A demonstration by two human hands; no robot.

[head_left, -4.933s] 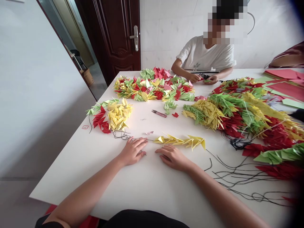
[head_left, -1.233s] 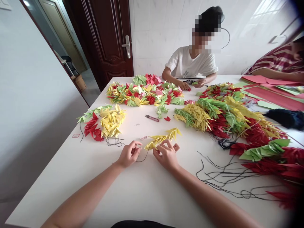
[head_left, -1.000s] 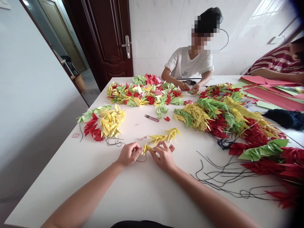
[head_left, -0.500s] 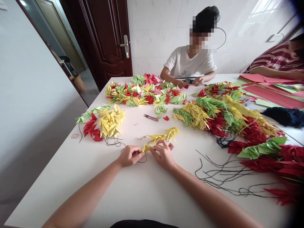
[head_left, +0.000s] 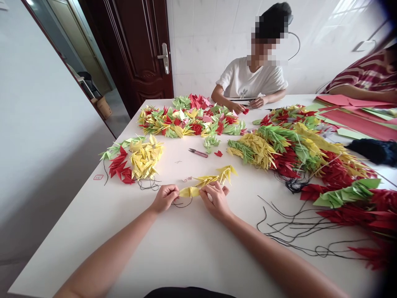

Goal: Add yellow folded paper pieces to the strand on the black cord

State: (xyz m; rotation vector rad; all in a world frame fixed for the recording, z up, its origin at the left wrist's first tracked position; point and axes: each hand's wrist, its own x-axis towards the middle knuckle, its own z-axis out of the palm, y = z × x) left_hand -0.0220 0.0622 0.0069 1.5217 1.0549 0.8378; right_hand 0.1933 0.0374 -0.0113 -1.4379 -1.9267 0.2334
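Between my two hands a yellow folded paper crane (head_left: 190,192) is stretched out sideways over the table. The fingers of my left hand (head_left: 166,198) pinch its left tip, and those of my right hand (head_left: 216,199) close on its right tip. A thin black cord (head_left: 186,205) loops below the paper piece. Just behind my right hand lies a short string of yellow paper cranes (head_left: 218,175). A small clear-and-red item (head_left: 187,179), too small to make out, rests to the left of that string.
Thread snips (head_left: 197,153) and a red paper scrap (head_left: 218,153) lie mid-table. Yellow cranes (head_left: 145,159) are piled at left, mixed cranes (head_left: 186,124) behind. Long crane strings (head_left: 288,149) with loose black cords (head_left: 291,231) cover the right side. A co-worker (head_left: 252,80) sits opposite.
My hands have drawn apart, the left one moving left and slightly up. The yellow paper piece, bunched before, now spreads wider between them. The view has shifted slightly.
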